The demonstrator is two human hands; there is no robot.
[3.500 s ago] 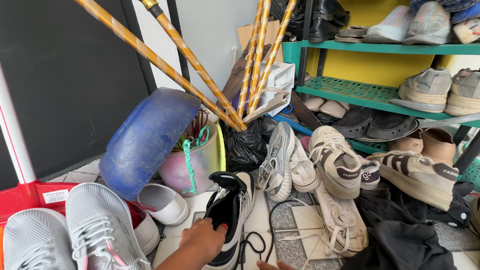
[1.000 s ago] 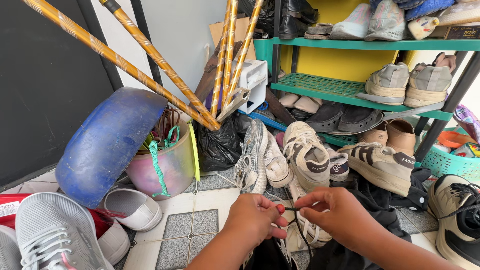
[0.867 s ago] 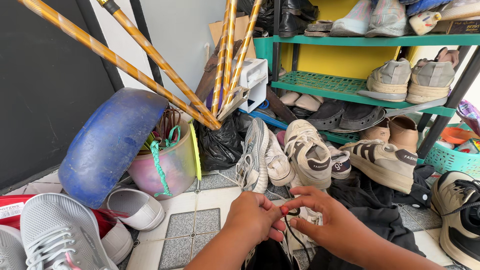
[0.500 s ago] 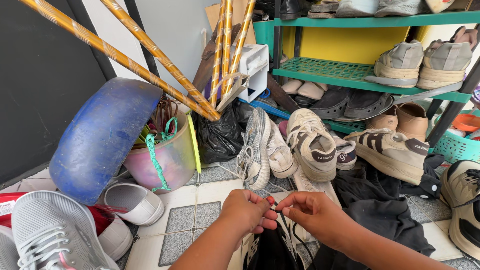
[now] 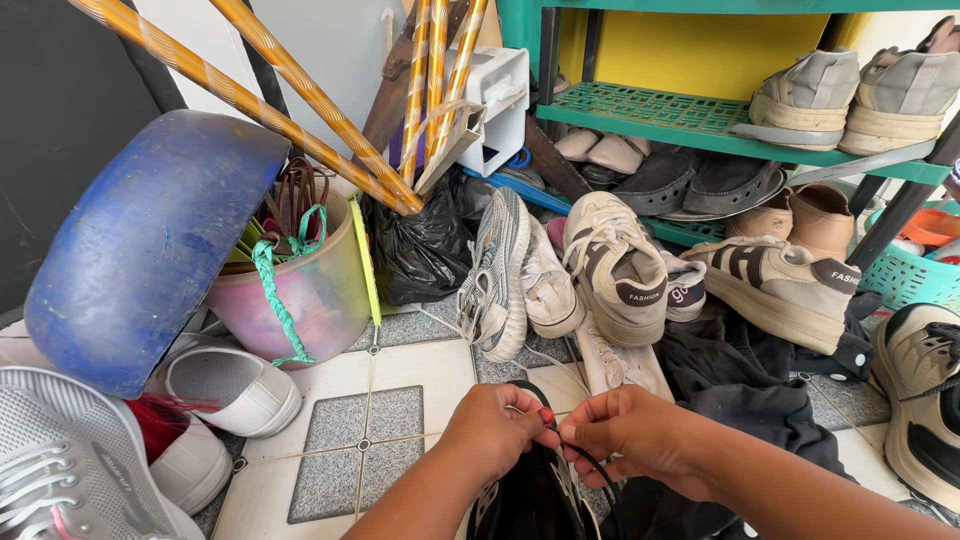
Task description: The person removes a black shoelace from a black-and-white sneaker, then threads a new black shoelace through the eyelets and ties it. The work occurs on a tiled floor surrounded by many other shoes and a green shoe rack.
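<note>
Black bag [image 5: 425, 250], bulging, knotted, on floor by back wall. Small dark label patches on beige sneakers' [image 5: 620, 265] sides.

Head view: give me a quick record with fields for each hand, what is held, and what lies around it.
left hand: pinching a black lace above a black shoe
right hand: pinching the same lace, fingertips meeting the left
floor: grey and white tiles
ahead: pile of pale sneakers, black bag
left side: blue tub, pink bucket
behind: green shelf with shoes
</note>
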